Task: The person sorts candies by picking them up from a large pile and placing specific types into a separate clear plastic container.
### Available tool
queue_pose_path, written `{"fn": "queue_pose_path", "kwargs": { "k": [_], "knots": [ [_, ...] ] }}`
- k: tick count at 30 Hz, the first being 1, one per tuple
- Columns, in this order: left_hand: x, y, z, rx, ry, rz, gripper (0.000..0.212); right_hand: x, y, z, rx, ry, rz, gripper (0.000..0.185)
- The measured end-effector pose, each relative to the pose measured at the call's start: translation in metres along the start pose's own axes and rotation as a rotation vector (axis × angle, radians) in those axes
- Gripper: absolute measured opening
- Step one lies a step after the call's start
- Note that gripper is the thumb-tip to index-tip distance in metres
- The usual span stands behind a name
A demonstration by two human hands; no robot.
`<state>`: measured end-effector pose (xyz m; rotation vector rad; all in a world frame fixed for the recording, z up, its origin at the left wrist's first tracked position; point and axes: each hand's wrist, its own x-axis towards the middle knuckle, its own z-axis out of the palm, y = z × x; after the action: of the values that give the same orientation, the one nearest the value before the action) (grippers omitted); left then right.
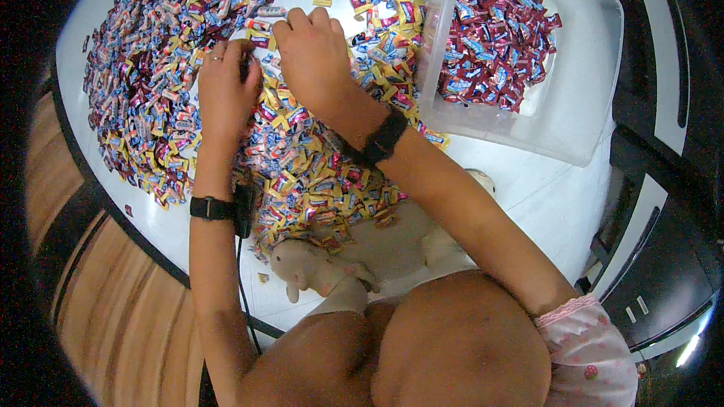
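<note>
A wide pile of small wrapped candies (164,39) covers the left of the white surface. My left hand (227,82), with a ring on one finger, rests at the pile's inner edge, its fingers curled; whether it holds a candy is hidden. Just right of it, my right hand (314,56) is bent over the candies with its fingertips turned down and out of sight. Yellow-edged candies (334,192) mixed with pale ones lie in a heap below both hands. At the right, a translucent plastic bin (577,85) holds dark red wrapped candies (492,39).
A plush animal (300,265) lies between the near heap and my bent legs. Black bands with small devices are on both wrists, and a thin cable (244,294) runs down beside my left forearm. A dark edge rims the white surface at left.
</note>
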<state>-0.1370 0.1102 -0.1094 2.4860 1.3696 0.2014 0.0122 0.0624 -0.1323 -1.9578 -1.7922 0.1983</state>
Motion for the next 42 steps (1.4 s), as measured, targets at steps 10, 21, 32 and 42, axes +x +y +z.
{"fn": "queue_pose_path", "kwargs": {
  "k": [10,21,32,42],
  "knots": [
    [-0.057,-0.010,-0.015,-0.322,0.177,-0.290,0.027,-0.034,0.000,-0.020,0.262,0.177,-0.027,0.018],
    [-0.075,-0.004,-0.011,-0.183,0.116,-0.186,0.021,-0.043,-0.021,-0.065,0.758,-0.048,-0.103,0.021],
    [-0.078,0.018,-0.030,-0.242,0.281,-0.328,0.021,-0.043,-0.009,-0.077,0.768,0.051,0.000,0.019],
    [-0.074,0.024,-0.054,-0.254,0.232,-0.276,0.019,-0.033,-0.001,-0.135,0.695,0.225,-0.040,0.019]
  ]
}}
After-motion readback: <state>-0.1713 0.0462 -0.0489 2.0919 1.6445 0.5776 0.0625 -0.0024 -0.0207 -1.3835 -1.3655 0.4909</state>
